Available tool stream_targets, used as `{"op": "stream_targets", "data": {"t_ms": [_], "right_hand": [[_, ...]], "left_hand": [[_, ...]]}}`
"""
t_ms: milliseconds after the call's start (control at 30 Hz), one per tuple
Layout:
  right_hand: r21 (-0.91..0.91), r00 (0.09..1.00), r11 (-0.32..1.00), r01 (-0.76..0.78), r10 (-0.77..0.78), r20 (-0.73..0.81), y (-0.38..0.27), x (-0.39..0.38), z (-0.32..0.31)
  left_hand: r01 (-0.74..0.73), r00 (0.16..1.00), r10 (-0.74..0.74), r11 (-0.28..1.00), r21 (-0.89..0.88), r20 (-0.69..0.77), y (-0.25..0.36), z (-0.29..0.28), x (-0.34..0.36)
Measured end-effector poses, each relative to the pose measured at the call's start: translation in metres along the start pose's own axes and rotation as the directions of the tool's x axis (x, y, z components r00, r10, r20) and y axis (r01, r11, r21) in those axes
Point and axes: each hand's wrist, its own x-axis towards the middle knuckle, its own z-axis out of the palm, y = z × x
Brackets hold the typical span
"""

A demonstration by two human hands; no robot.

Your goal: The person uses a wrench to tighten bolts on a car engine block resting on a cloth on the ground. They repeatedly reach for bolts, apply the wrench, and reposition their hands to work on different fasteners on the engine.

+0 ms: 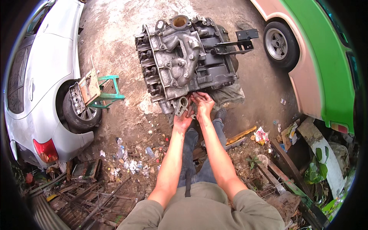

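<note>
- Close in, the left hand (183,122) reaches to the near edge of the engine (186,57), just below its outlet (181,107); cannot tell whether it grips anything
- Slightly farther, the right hand (203,102) has its fingers bunched narrow at that edge; anything between them is hidden
- Beyond both hands, the engine's bulk sits ahead of the knees
- Off left, a green stool (113,90) by a silver car (53,80)
- Off right, a green van (320,57)
</note>
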Motion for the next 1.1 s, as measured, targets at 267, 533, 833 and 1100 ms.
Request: {"op": "stream_targets", "data": {"t_ms": [267,533,833,1100], "right_hand": [[-0.025,0.994,0.994,0.106,-0.107,-0.005,0.002,-0.007,0.003],[-0.043,0.987,0.986,0.159,-0.158,0.011,0.001,-0.009,0.002],[0.01,0.998,0.998,0.066,-0.066,0.005,0.004,-0.009,0.001],[0.093,0.986,0.983,-0.16,0.156,0.054,0.002,-0.001,-0.002]], "left_hand": [[0.011,0.992,-0.019,0.998,0.063,0.124,0.007,-0.009,0.003],[-0.018,0.972,-0.01,0.993,0.118,0.234,0.01,-0.02,0.006],[-0.057,0.981,0.067,0.997,0.057,-0.183,0.005,-0.016,0.005],[-0.031,0.997,0.031,0.999,-0.005,0.072,0.007,-0.031,0.009]]}}
